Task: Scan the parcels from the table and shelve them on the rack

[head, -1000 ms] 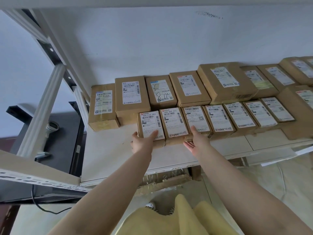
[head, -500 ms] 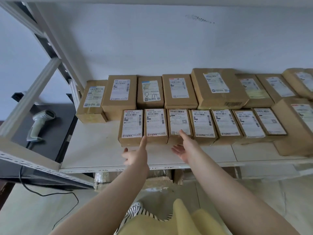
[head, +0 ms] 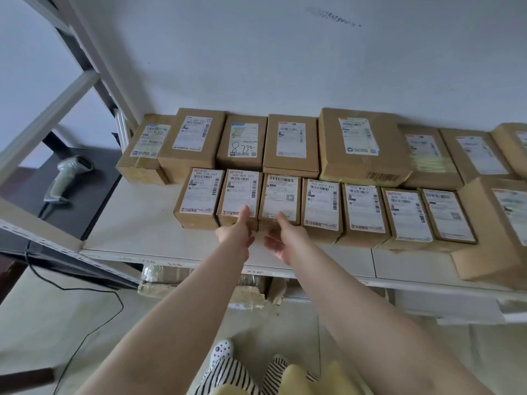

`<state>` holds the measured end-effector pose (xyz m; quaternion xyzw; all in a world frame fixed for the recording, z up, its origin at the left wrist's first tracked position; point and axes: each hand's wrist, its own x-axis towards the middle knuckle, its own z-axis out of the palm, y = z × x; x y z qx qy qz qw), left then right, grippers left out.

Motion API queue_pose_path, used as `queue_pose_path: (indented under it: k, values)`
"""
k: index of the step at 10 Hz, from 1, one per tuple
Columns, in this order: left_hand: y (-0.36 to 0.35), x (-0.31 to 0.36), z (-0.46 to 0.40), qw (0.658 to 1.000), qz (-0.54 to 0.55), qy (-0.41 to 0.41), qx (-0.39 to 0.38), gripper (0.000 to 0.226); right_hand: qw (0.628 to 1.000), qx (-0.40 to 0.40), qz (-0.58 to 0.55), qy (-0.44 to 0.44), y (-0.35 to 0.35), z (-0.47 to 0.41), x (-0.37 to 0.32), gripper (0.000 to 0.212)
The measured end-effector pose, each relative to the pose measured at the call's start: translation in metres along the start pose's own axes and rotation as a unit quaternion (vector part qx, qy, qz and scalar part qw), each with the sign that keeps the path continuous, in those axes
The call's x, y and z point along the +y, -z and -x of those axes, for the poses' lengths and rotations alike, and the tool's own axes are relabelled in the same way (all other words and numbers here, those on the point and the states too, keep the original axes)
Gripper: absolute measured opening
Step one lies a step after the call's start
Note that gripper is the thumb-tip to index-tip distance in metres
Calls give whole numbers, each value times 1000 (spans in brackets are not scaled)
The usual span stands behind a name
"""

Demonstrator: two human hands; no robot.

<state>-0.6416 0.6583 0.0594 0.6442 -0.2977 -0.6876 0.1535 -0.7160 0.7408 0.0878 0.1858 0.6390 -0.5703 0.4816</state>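
1. Nearest to me I see yellow clothing, striped trouser legs and a spotted shoe on the floor.
2. My two bare forearms reach up and forward to the rack shelf.
3. My left hand has its thumb lying on the near edge of the parcel labelled 900 A09; the fingers look loosely bent below the front face, and I cannot tell whether they press it.
4. My right hand is palm-up and relaxed, thumb touching the near edge of the neighbouring parcel, holding nothing.
5. Those two parcels sit in the front row of small boxes, side by side and touching, labels up.
6. Behind them a back row of larger boxes stands against the white wall.
7. Off to the left, beyond the rack's upright, a handheld scanner rests on a dark table, with its cable trailing across the floor.
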Motion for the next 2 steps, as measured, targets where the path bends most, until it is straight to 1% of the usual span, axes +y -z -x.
queue_pose_path:
  k: [1, 2]
  values:
    - [1, 1, 4, 1000, 13, -10, -8, 82, 1000, -10, 15, 0, 4, 9, 2, 39]
    - [13, -10, 13, 998, 1, 7, -65, 84, 998, -59, 4, -3, 16, 22, 12, 45]
